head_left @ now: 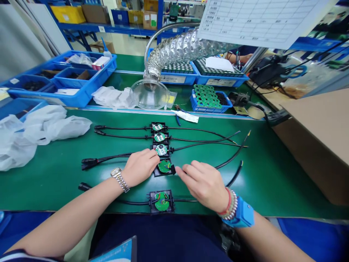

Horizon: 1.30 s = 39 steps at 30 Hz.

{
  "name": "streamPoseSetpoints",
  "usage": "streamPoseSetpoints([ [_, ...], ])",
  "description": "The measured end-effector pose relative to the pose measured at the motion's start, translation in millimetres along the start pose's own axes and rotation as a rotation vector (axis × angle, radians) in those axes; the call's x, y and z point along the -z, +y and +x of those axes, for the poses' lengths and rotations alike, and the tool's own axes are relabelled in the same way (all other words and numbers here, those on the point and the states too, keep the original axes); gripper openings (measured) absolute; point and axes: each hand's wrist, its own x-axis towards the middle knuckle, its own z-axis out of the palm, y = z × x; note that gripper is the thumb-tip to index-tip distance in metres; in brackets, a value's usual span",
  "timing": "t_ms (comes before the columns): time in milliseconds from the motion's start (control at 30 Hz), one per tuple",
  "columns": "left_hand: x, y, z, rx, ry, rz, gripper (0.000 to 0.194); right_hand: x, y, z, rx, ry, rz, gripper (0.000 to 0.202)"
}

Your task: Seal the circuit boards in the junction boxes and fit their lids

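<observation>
A small black plastic housing with a green circuit board [164, 166] lies on the green bench, between my hands. My left hand [141, 165] is closed at the housing's left edge, its fingertips by the upper left corner. Close to the black cable grommet [173, 169] on the right side is my right hand [203, 182]; its fingers are curled on the cable, with the thumb and grip partly hidden. Three cabled housings [160, 137] stand in a column beyond. Another open housing [161, 202] lies nearer me, coloured wires over its board.
Black cables [122, 137] with connectors spread left and bare-ended cables right. White bags [46, 125] lie left near a divided blue tray [81, 92]. A fume hood [149, 94], pliers [178, 118] and a bin of green boards [207, 97] are behind. A cardboard box [319, 138] stands right.
</observation>
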Motion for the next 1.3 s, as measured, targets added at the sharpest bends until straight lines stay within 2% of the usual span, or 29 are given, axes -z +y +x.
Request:
streamPoseSetpoints([
  [167, -6.5, 4, 2, -0.042, -0.009, 0.067, 0.023, -12, -13, 2, 0.021, 0.006, -0.012, 0.026],
  [333, -5.7, -4, -7, -0.172, -0.071, -0.095, 0.027, -21, -18, -4, -0.01, -0.026, 0.003, 0.026],
  [433, -5.4, -7, -14, -0.244, -0.108, -0.106, 0.029, -23, -17, -9, -0.052, -0.035, 0.013, 0.027],
  [600, -10.3, -7, -18, -0.234, -0.18, -0.021, 0.034, -25, -15, -12, -0.108, -0.052, 0.063, 0.025],
  [767, -13.1, -6, -17, -0.231, -0.196, -0.015, 0.031, -27, -12, -9, -0.121, -0.084, 0.116, 0.026],
  [933, -12.2, -5, -17, -0.215, -0.197, -0.03, 0.03, -28, -8, -6, 0.006, -0.194, 0.162, 0.038],
  [1033, -12.8, -5, -17, -0.213, -0.2, -0.032, 0.031, -26, -7, 0, 0.007, -0.25, 0.157, 0.037],
  [1133, -13.2, -5, -17, -0.212, -0.196, -0.033, 0.031, -24, -7, 8, -0.029, -0.348, 0.179, 0.034],
  [1300, -12.6, -5, -17, -0.215, -0.187, -0.04, 0.029, -22, -8, 20, -0.205, -0.538, 0.25, 0.03],
])
